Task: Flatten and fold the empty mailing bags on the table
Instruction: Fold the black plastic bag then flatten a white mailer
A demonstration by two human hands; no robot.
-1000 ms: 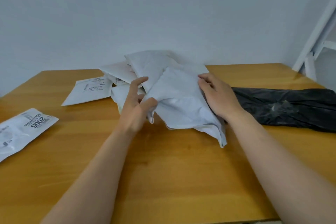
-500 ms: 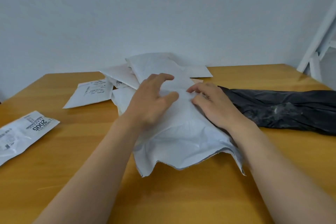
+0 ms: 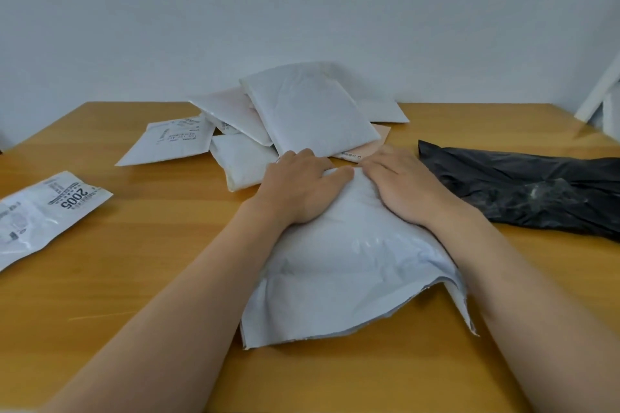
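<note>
So closest to us there's the torn, ragged mouth of the white mailing bag, which lies on the wooden table between our two forearms, still a bit puffy and wrinkled in the middle. Further up, both our hands sit on its far end: the left hand is laid palm down with fingers spread flat, pressing the bag's far left corner, and the right hand does the same just beside it on the far right part, fingers straight and reaching forward (the two thumbs nearly meet over the bag, can't tell if they actually touch). Just right of our right hand lies a crumpled black bag, stretching off to the right edge. Well off to the left of our left hand is a white printed pouch with "2005" on it. Just beyond our fingertips sits the pile of white mailers, overlapping and tilted on each other, with a pinkish one peeking out underneath, and a flat labelled envelope left of the pile. Behind it all is a plain pale wall.
</note>
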